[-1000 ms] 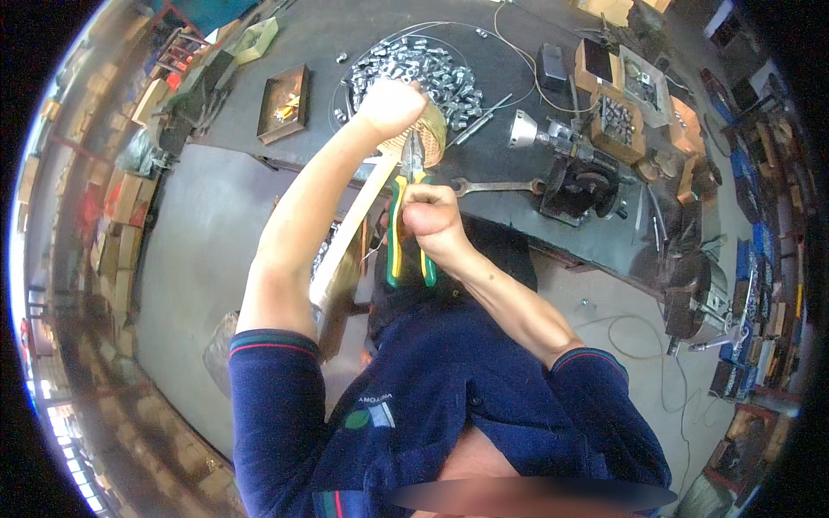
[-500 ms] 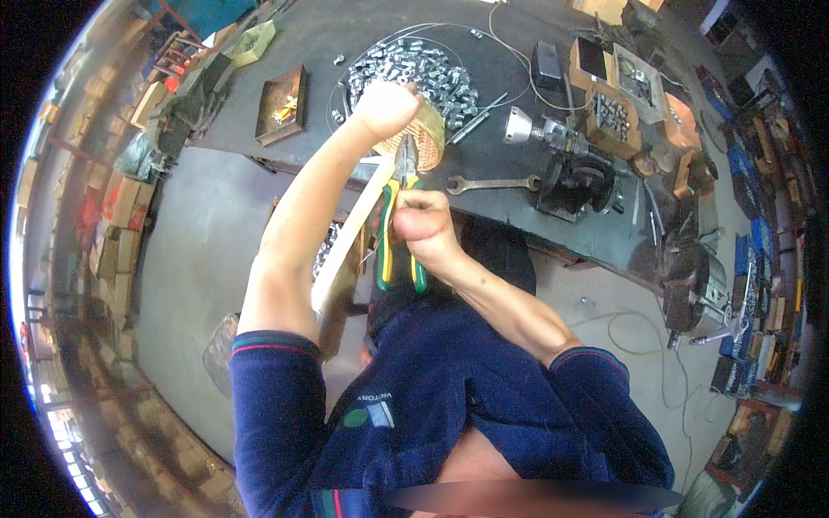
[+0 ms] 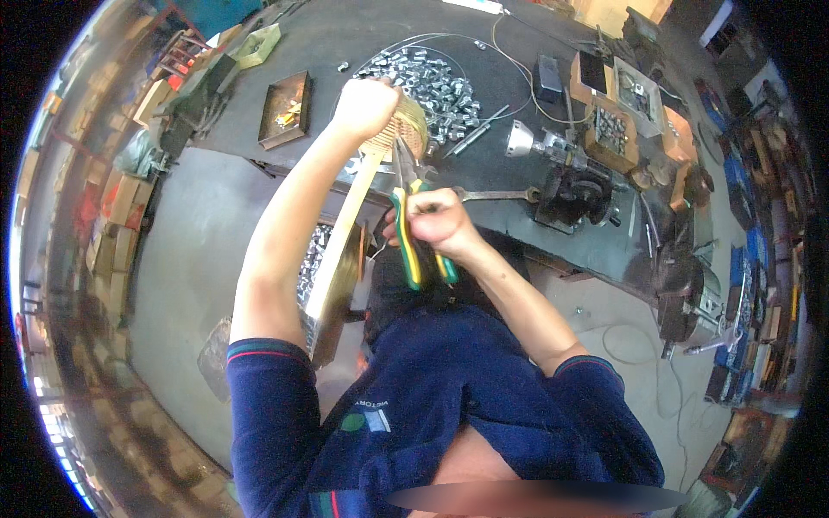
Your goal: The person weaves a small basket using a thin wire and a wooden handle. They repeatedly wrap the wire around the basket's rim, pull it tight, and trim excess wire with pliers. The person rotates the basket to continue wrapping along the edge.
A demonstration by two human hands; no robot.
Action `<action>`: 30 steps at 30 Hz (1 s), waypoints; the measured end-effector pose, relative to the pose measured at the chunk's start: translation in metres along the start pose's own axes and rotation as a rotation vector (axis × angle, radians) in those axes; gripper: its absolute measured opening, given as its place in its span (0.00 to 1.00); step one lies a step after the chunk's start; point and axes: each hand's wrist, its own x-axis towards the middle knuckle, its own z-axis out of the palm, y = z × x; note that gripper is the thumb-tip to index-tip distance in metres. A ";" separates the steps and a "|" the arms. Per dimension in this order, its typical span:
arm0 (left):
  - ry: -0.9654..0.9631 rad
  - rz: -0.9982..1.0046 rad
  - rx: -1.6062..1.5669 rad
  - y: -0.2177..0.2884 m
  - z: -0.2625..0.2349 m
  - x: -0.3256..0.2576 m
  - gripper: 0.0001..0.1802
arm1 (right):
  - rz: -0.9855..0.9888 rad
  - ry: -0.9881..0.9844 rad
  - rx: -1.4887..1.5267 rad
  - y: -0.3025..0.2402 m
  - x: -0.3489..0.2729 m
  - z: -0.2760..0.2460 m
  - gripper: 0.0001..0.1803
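My left hand (image 3: 364, 110) is closed on the rim of a woven bamboo strainer (image 3: 401, 138), tilted at the bench's front edge. Its long flat handle (image 3: 345, 224) slants down beside my left forearm. In my right hand (image 3: 439, 223) are pliers (image 3: 406, 229) with green and yellow grips, their jaws pointing up towards the strainer's weave. Whether the jaw tips touch the weave I cannot tell. Behind the strainer lies a heap of shiny metal fittings (image 3: 440, 86), encircled by a loop of thin wire.
An open-ended wrench (image 3: 501, 195) lies right of my right hand, near a dark vise-like tool (image 3: 577, 194). Small boxes of parts (image 3: 611, 134) stand at the right. A rusty tray (image 3: 283, 112) sits at the left. Below the bench edge is a container of metal pieces (image 3: 313, 263).
The strainer and my left hand have shifted slightly left. The pliers have turned, their jaws leaning left and their grips swinging right, and my right hand has moved a little right.
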 end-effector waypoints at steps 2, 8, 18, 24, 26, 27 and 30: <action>-0.028 -0.067 0.043 -0.013 -0.012 -0.009 0.08 | 0.066 -0.116 0.134 -0.008 -0.008 -0.013 0.04; -0.133 -0.058 0.194 -0.060 -0.049 -0.021 0.06 | -0.045 0.028 -0.745 -0.015 -0.017 -0.070 0.06; 0.020 -0.148 0.146 -0.086 -0.127 -0.027 0.06 | 0.264 0.417 -1.853 -0.017 0.018 -0.107 0.15; 0.083 -0.161 0.086 -0.069 -0.132 -0.021 0.09 | -0.708 0.224 -1.438 -0.059 -0.007 -0.038 0.23; 0.014 -0.202 0.084 -0.055 -0.125 -0.022 0.13 | -0.868 0.050 -1.348 -0.094 -0.011 0.013 0.23; -0.016 -0.221 0.082 -0.048 -0.122 -0.022 0.15 | -0.962 -0.047 -1.325 -0.102 -0.009 0.027 0.22; 0.096 -0.264 0.051 -0.036 -0.120 -0.020 0.14 | -1.061 -0.355 -1.457 -0.112 0.008 0.044 0.22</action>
